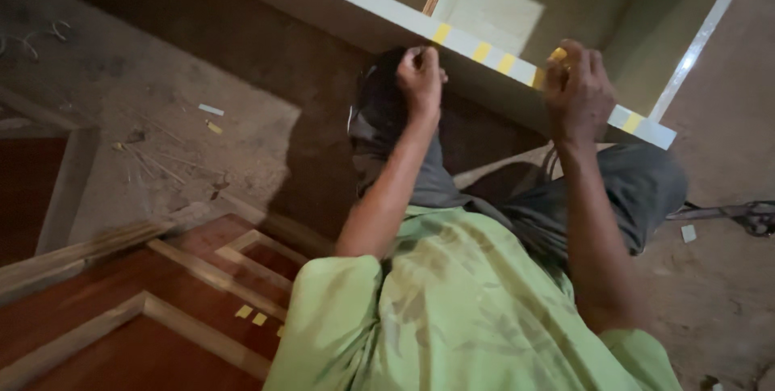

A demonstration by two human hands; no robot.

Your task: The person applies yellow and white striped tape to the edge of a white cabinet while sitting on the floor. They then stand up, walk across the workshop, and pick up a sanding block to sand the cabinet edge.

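Both hands press the white cabinet edge bearing five yellow tape pieces.

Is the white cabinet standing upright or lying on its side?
Cannot tell for sure: the white cabinet shows open, seemingly empty compartments; both hands grip its taped front edge.

Dim warm light, bright patch inside the cabinet, deep shadow upper left, soft blur, tilted view
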